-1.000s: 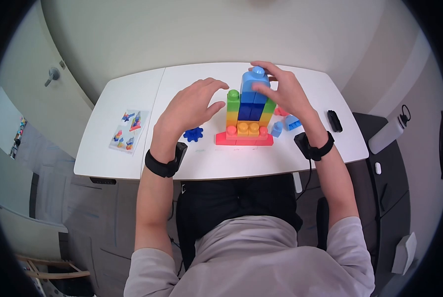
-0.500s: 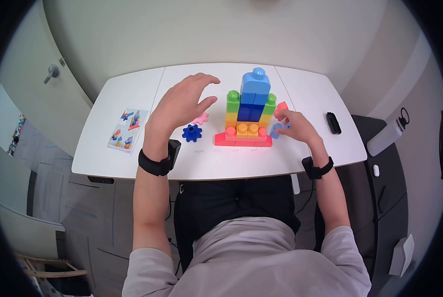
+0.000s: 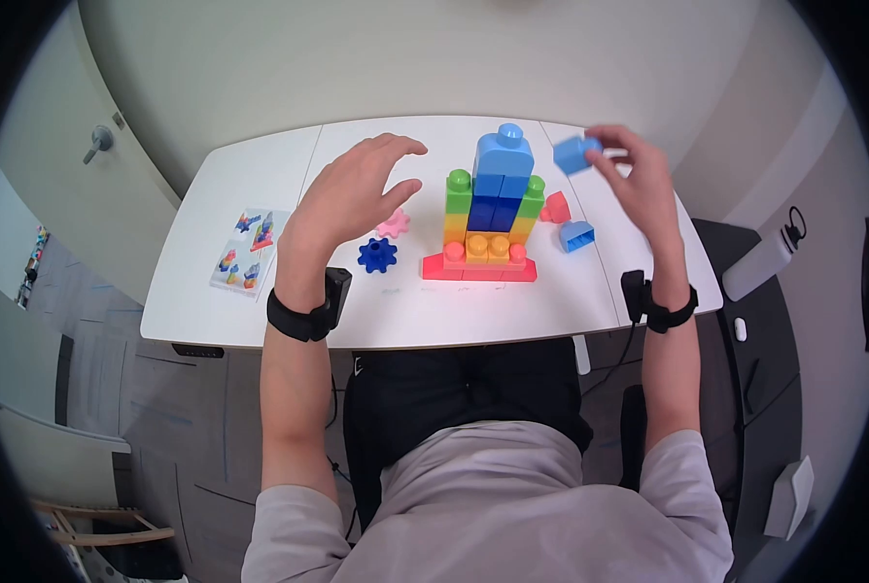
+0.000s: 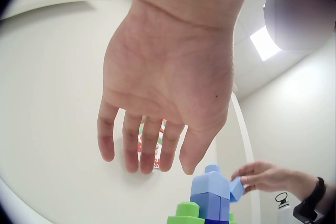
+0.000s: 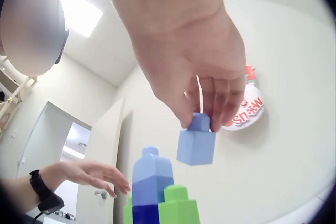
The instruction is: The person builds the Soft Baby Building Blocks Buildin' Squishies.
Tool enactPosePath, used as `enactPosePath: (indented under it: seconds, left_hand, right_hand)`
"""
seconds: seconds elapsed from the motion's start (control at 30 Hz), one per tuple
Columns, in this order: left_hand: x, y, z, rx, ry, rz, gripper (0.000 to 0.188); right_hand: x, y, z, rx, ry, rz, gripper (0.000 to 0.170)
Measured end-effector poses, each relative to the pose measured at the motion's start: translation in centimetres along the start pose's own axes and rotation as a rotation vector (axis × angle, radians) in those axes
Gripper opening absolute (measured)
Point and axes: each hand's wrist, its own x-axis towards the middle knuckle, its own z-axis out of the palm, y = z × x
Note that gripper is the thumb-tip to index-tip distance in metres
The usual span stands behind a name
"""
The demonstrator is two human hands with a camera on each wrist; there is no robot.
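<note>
In my right hand (image 3: 643, 185) I pinch a small light blue building block (image 3: 574, 154) by its stud, raised to the right of the tower's top. The right wrist view shows thumb and fingertips around that stud, with the block (image 5: 196, 147) hanging upright below. A tower of blocks (image 3: 493, 216) stands on the table: red base, orange and yellow above, green side columns, dark blue and light blue centre, rounded light blue top with one stud. My left hand (image 3: 352, 192) hovers left of the tower, fingers relaxed, holding nothing; its bare palm (image 4: 163, 71) faces the left wrist camera.
Right of the tower lie a red block (image 3: 556, 208) and a light blue arched block (image 3: 577, 236). Left of it are a dark blue gear (image 3: 377, 256) and a pink gear (image 3: 394, 223). A picture sheet (image 3: 250, 253) and a black case (image 3: 654, 241) also lie on the white table (image 3: 376, 316).
My right hand left the tower's top, reached down to the blocks on the right, and lifted the small light blue block up and rightward. The left hand drew slightly left, away from the tower.
</note>
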Motion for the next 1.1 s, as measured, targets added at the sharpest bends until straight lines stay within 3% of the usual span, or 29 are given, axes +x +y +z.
enactPosePath:
  seconds: [0.1,0.27,0.57,1.0,1.1]
  left_hand:
    - [-0.1,0.1,0.0,-0.009,-0.008,-0.01,0.038]
    - [-0.2,0.2,-0.1,-0.01,-0.014,-0.007,0.038]
    - [-0.3,-0.1,0.3,-0.007,-0.019,0.004,0.038]
    - [0.4,-1.4,1.5,-0.095,-0.124,-0.076,0.035]
    - [0.5,-2.7,2.8,-0.122,-0.156,-0.102,0.036]
  right_hand:
    - [2.1,-2.2,0.2,0.095,0.129,-0.147,0.025]
    - [3.7,-5.3,2.2,0.033,0.129,-0.307,0.021]
    - [4.3,-5.3,5.4,0.03,0.053,-0.272,0.023]
    - [3.9,-4.5,5.4,0.125,-0.002,-0.205,0.026]
    - [3.9,-4.1,5.8,0.184,-0.054,-0.115,0.028]
